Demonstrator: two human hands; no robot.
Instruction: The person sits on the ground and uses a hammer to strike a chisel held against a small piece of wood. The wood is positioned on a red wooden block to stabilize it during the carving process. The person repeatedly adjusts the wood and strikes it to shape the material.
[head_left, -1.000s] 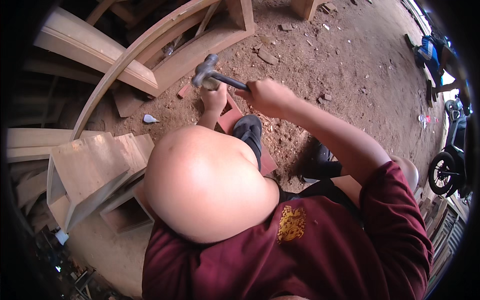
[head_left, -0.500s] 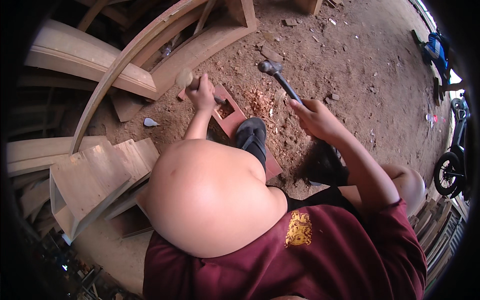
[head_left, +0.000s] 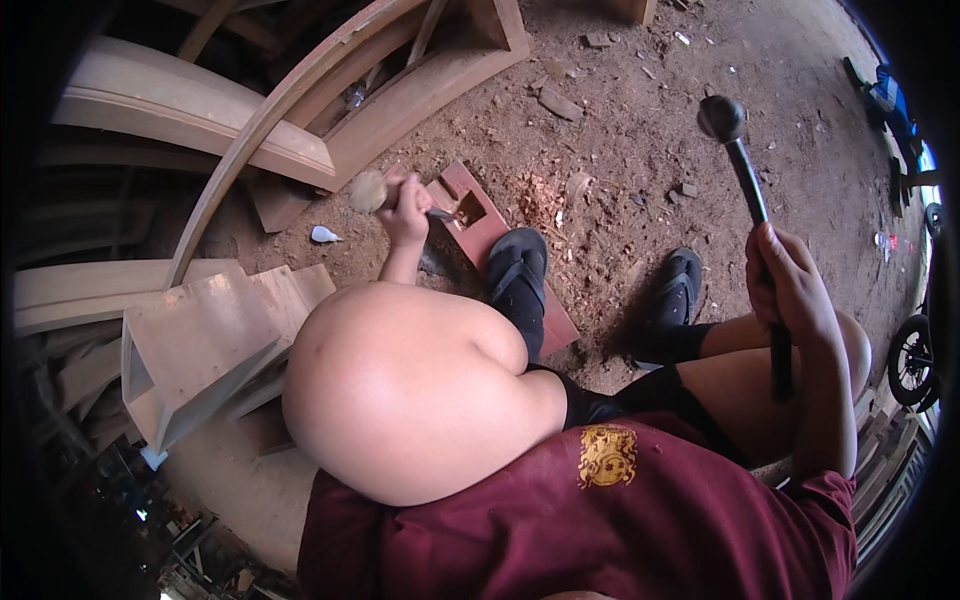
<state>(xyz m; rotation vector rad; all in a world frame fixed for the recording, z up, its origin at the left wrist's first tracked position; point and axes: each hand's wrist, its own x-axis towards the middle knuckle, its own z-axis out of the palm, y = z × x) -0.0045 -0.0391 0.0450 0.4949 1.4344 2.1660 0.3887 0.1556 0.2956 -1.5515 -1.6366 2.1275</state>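
Observation:
My left hand [head_left: 407, 212] is closed round the handle of a chisel [head_left: 376, 192], whose pale, rounded butt sticks out to the left. The chisel's blade reaches into a rectangular mortise cut in a reddish wooden board [head_left: 487, 240] on the ground. My left foot, in a dark flip-flop [head_left: 517, 265], presses on that board beside the hole. My right hand [head_left: 795, 275] grips the black handle of a hammer [head_left: 722, 118], raised well to the right of the board with its rounded metal head up.
Reddish wood chips [head_left: 538, 200] lie on the dirt floor past the board. A curved wooden frame [head_left: 420, 105] stands at the upper left, near a small white bottle [head_left: 324, 234]. Wooden box-like pieces [head_left: 205, 335] are at the left. A wheeled vehicle [head_left: 912, 360] stands at the far right.
The hammer has swung up and to the right, away from the chisel. My left hand keeps the chisel at the mortise, its blade now tilted out more visibly.

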